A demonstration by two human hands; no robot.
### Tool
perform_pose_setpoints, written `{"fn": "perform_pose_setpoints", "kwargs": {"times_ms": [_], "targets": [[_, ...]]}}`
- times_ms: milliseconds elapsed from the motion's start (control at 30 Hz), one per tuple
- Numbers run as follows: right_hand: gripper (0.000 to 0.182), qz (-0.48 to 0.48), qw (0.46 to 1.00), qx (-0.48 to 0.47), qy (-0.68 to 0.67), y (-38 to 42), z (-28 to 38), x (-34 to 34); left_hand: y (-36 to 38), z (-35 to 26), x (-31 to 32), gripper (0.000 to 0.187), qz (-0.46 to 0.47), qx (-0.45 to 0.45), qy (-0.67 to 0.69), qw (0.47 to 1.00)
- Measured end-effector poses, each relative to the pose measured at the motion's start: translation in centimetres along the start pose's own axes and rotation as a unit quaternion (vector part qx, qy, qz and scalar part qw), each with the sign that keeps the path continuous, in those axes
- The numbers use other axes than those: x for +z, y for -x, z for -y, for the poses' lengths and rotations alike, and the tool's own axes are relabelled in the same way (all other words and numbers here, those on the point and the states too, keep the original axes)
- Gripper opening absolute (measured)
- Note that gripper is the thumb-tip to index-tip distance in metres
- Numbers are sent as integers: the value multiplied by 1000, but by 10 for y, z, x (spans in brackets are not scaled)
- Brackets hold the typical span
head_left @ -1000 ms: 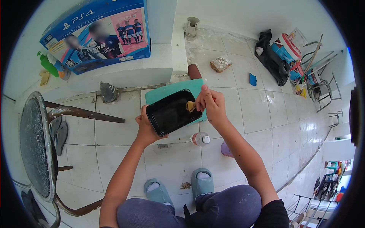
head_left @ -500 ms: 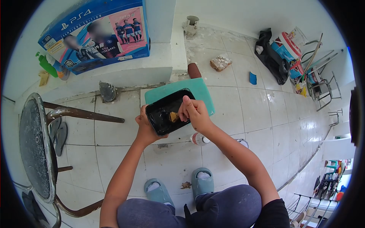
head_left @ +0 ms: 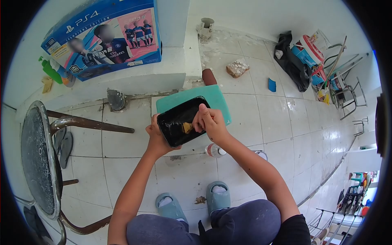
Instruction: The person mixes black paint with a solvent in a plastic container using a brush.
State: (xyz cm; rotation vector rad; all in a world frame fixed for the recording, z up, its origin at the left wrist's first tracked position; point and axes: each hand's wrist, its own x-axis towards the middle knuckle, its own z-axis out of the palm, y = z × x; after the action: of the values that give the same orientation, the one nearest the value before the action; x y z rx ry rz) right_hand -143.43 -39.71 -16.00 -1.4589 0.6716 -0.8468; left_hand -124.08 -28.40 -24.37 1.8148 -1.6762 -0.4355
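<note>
A black rectangular plastic tray (head_left: 173, 127) is held tilted over a teal green slab-like piece (head_left: 222, 96), which looks like a lid or board. My left hand (head_left: 156, 136) grips the tray at its left side and lower corner, fingers partly hidden beneath it. In my right hand (head_left: 210, 120) is a paintbrush (head_left: 187, 127), its tan bristles against the tray's dark, shiny inside. The fist covers the brush's handle, with the thumb pointing up. Just below the tray lies a clear bottle (head_left: 214, 150) with a red and white label.
At left stands a worn metal stool (head_left: 40, 159). A blue PS4 box (head_left: 104, 41) rests on the ledge near a green bottle (head_left: 51, 71). On the tiled floor are a broken block (head_left: 237, 68), a blue scrap (head_left: 272, 84) and a black bag (head_left: 290, 63).
The paintbrush has shifted slightly inside the tray, and the tray's tilt differs a little. Both hands keep their hold.
</note>
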Motion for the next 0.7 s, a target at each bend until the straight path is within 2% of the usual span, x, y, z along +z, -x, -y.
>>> {"fn": "perform_pose_setpoints", "kwargs": {"times_ms": [67,167,267,300,367,467,600,667,700], "targets": [[65,12,997,79,6,0,8,-7,2,5,5,124,-9,0,16,1000],[65,-41,998,29,29,-5,9,-7,4,7,5,122,-14,3,23,1000],[65,-34,999,14,9,-5,-2,-2,2,3,1,122,-11,12,-5,1000],[65,-34,999,13,9,-4,1,-2,1,1,0,124,-8,17,-23,1000],[64,11,997,70,19,-4,11,-5,0,-2,-2,123,-4,10,-11,1000],[63,-21,999,47,19,-8,11,-10,3,-3,-2,123,-2,6,-9,1000],[62,-19,999,33,20,-5,4,-5,1,1,1,124,-29,17,5,999],[51,54,998,40,3,-2,2,-3,1,0,0,125,-17,10,2,1000],[51,54,998,37,3,-2,9,-1,1,0,0,126,-5,1,0,1000]]}}
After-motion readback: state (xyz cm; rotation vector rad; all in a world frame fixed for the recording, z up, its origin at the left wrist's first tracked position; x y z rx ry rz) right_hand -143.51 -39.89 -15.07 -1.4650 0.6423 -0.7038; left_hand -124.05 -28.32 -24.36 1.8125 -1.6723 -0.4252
